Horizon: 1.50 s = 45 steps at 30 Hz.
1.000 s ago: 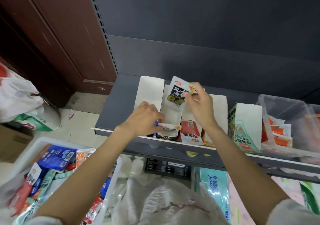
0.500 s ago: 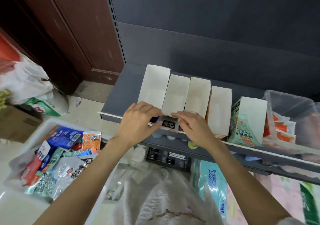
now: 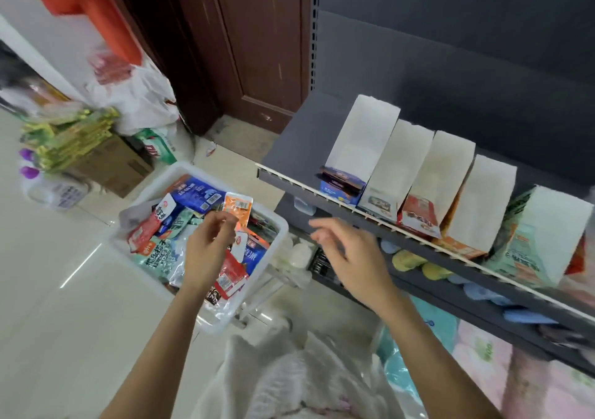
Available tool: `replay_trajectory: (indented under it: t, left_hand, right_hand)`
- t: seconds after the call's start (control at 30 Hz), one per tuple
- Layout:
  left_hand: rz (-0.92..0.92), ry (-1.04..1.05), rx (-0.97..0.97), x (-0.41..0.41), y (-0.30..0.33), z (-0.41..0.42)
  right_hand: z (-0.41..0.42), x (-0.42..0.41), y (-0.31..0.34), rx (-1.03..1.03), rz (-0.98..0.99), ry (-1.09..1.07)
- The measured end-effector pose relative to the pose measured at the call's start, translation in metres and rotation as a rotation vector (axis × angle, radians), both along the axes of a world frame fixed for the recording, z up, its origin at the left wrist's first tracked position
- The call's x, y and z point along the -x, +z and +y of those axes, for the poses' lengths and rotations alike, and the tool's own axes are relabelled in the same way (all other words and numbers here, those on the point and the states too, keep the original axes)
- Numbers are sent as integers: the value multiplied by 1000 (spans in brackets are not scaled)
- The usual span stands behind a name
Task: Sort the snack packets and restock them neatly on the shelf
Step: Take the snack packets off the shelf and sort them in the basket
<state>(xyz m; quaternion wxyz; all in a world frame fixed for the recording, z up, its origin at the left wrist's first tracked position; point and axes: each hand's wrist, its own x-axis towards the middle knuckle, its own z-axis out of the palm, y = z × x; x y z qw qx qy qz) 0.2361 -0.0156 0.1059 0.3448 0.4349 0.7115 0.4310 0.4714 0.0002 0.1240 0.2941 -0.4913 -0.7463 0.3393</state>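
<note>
Orange snack packet [image 3: 238,208] upright, long axis vertical, in white bin [image 3: 281,248].

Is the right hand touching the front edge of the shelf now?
Apart. The head view shows the right hand open in the air, with a gap between it and the shelf edge.

Packets [image 3: 206,199] in bin [image 3: 277,244] left of shelf [image 3: 299,141]

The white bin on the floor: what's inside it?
The bin holds a loose heap of snack packets: blue, orange, red. The left hand covers some; lower layers are hidden.
</note>
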Motion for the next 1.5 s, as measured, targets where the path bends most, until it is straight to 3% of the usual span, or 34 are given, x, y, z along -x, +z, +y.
replay_trajectory:
  t: [0.07,0.17,0.3,0.4,0.5,0.6,0.73,1.03,1.2,1.37,1.5]
  left_hand:
    - [283,-136,197,45,-28,-3]
    - [571,-236,301,98,-61,0]
    - [715,-403,323,144,-85,13]
    - [879,-730,295,162,-102,21]
    - [1065,-975,397,172,-117,21]
    - [1171,-1022,439,177,-122,24]
    - [1193,-1010,384,176,-118,33]
    - [951,-935,248,176,-114,55]
    - [729,-1072,407,177,-107,66]
    - [274,-952,477,183,-105,71]
    - [-249,-544,419,184,-86,71]
  right_hand:
    - [-3,35,-20,86,-124,136]
    - [-4,83,-58,201,-273,265]
    - [3,149,-103,324,-385,262]
    - [7,192,-128,414,-536,172]
    - [6,223,-142,437,-676,-11]
    - [5,246,-147,460,-759,-114]
    - [5,252,-146,515,-690,-177]
    - [11,229,-136,645,-277,-504]
    - [9,219,-130,661,-69,-625]
    - [11,200,-102,589,219,-820]
    - [7,183,-66,538,507,-954]
